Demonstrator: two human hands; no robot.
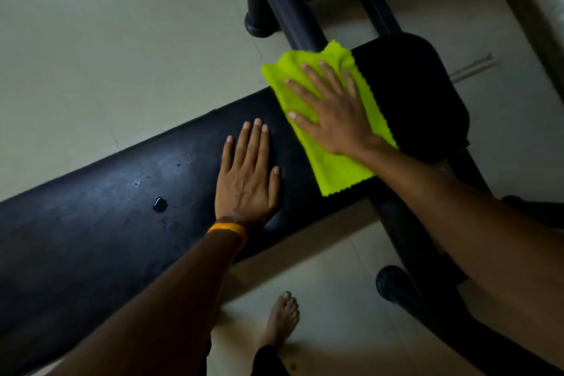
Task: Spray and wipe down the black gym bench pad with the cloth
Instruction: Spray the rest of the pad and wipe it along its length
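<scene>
Pressing released fingers [317, 79]: right hand [335, 114] on cloth [335, 172], left hand [247, 185] on bench pad [91, 223]; puddle [160, 204], frame [287, 0] near.

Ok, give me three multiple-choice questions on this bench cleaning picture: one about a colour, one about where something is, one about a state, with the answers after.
1. What colour is the cloth?
A. Blue. B. Yellow-green. C. White.

2. Where does the left hand rest?
A. On the cloth. B. In the air, touching nothing. C. On the bare bench pad.

3. How is the right hand?
A. Flat, fingers spread, pressing the cloth. B. Fisted round a bottle. C. Hanging idle.

Answers:
1 B: the cloth is bright yellow-green against the black pad.
2 C: its palm lies flat on the black surface, beside the cloth.
3 A: its straight fingers lie spread on top of the cloth.
</scene>
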